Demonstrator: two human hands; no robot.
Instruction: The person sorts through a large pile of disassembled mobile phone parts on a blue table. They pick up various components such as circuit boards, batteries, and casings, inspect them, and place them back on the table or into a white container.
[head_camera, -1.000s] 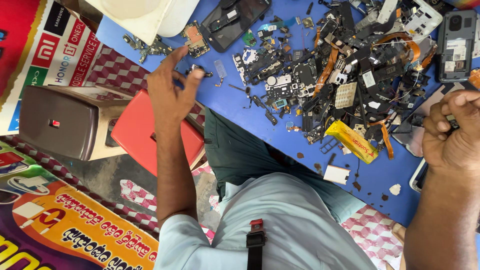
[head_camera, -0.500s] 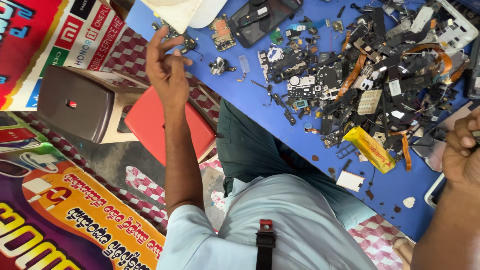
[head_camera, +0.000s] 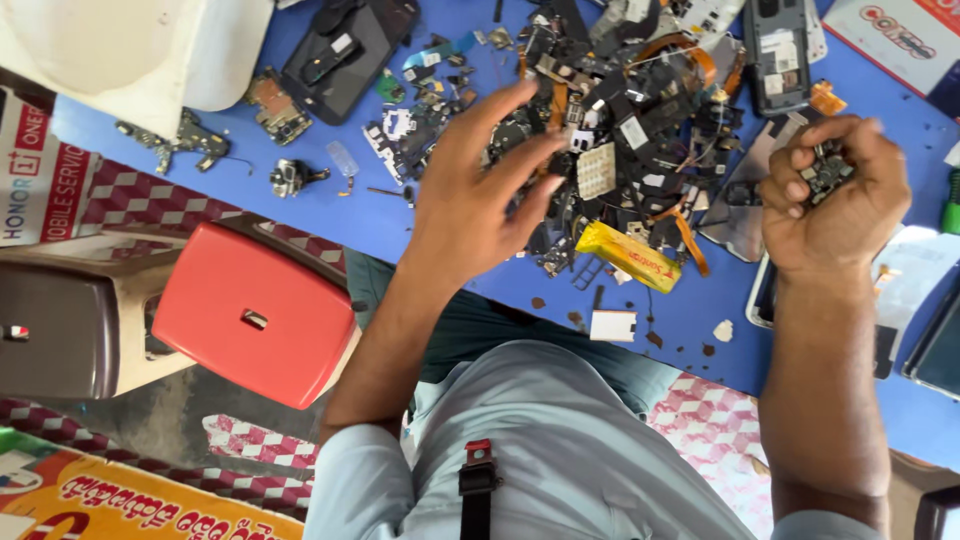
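Left hand (head_camera: 470, 205) open over parts pile (head_camera: 620, 110); right hand (head_camera: 835, 195) grips small parts (head_camera: 825, 172).

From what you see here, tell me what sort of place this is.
Probably a phone repair bench: a heap of phone parts on a blue table, opened phones beside it.

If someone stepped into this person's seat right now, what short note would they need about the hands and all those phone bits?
Left hand: open, fingers spread, holding nothing, over the near edge of the heap of phone parts.
Right hand: closed around a few small dark circuit pieces, held above the blue table.
A yellow packet lies at the heap's near edge.
Done: some pieces gathered in the right hand.
Left: most parts lie unsorted in the heap.
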